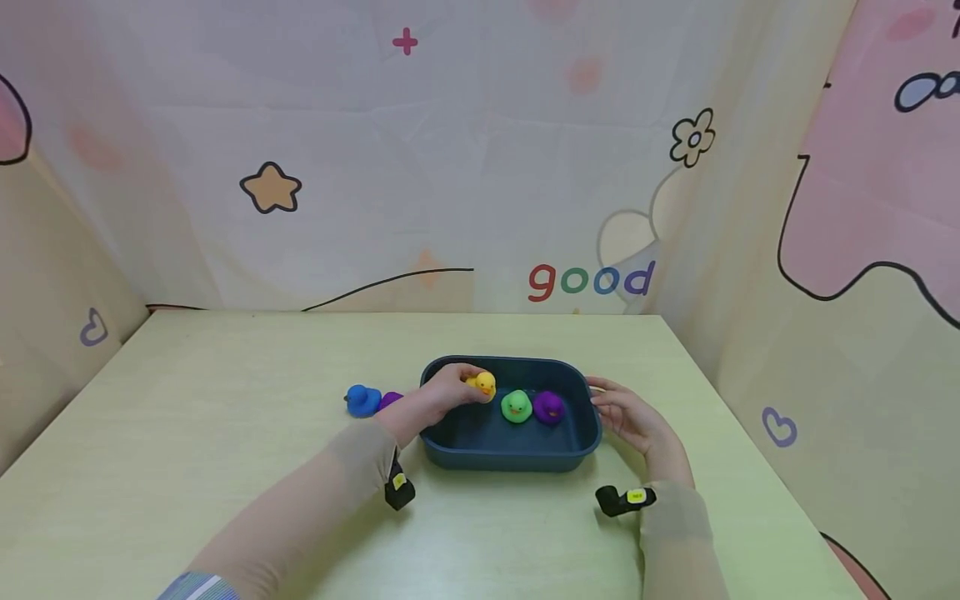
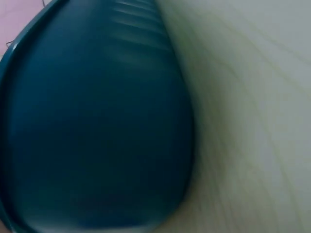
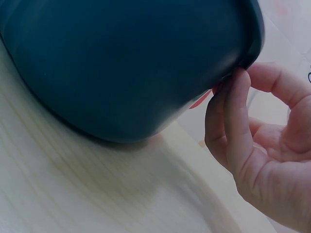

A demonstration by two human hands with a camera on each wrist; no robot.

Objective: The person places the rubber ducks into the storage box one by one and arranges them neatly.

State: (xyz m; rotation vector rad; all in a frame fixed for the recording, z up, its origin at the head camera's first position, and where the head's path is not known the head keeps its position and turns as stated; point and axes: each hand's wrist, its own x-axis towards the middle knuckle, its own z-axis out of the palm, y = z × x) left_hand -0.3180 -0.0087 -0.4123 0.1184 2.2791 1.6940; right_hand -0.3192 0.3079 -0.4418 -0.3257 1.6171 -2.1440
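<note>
My left hand (image 1: 448, 392) reaches over the left end of a dark blue rectangular tub (image 1: 498, 461) and pinches a yellow rubber duck (image 1: 486, 383) between thumb and fingers. Inside the tub, a green duck (image 1: 517, 407) and a purple duck (image 1: 550, 407) sit side by side. At the tub's right end, my right hand (image 1: 633, 421) touches the outer edge with its fingertips. In the right wrist view, these fingertips (image 3: 239, 80) lie right at the tub's rim, loosely bent. The left wrist view shows the tub's outer wall (image 2: 97, 121), but no duck.
Left of the tub, a blue duck (image 1: 363, 401) stands on the pale wooden table (image 1: 225, 392). Beside it a second purple duck (image 1: 390, 399) is partly hidden behind my left wrist. Printed cloth walls (image 1: 450, 167) enclose the table at the back and sides.
</note>
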